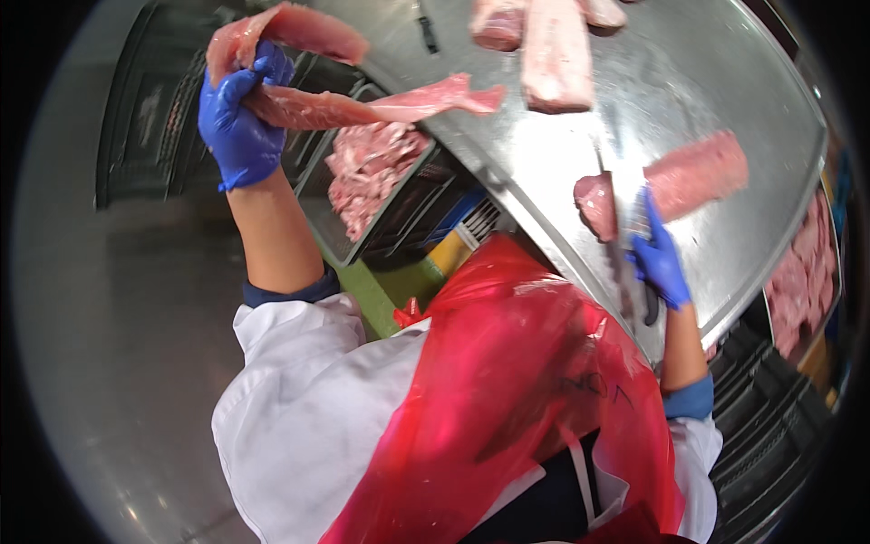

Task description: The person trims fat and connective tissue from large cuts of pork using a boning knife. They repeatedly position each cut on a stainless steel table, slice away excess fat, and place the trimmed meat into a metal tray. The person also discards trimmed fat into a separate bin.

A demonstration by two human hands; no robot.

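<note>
My left hand [243,118], in a blue glove, grips a long, floppy strip of pink meat [317,109] above a dark crate holding small meat scraps [372,172], at the upper left. At the right, my right hand [660,258], also in a blue glove, is closed on a long knife [623,195], its blade lying over or beside a trimmed piece of meat [693,177] on the steel table [743,263]. The meat's left end shows left of the blade. Whether the blade touches it, I cannot tell.
Larger meat pieces [555,63] and a small dark-handled tool [426,32] lie at the table's top. A bin of meat slices [799,272] is beyond the right edge, above dark stacked crates [770,408]. More dark crates [149,109] stand at upper left, over the grey floor [127,363].
</note>
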